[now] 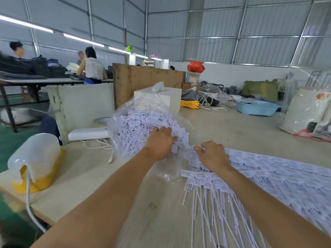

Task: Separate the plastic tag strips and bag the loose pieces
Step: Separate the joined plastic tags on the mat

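From the head camera, both bare forearms reach forward over the pale wooden bench [250,126]. The left hand [161,142] lies palm-down with fingers extended, pressing into the heap of loose tag pieces [136,127] at the mouth of the clear plastic bag [143,104]; it grips nothing. The bag bulges upright just beyond the hands, near the middle of the bench, its film crumpled beneath the left wrist. The right hand [213,154] sits just beside it, knuckles up, fingers curled down onto the near end of the joined tag strips [279,174]; whether it pinches a strip I cannot tell. The strips fan out flat across the bench to the right, their thin white tails pointing toward the viewer. A translucent jug [34,158] stands at the left edge, and a blue basket [256,108] sits well apart at the back.
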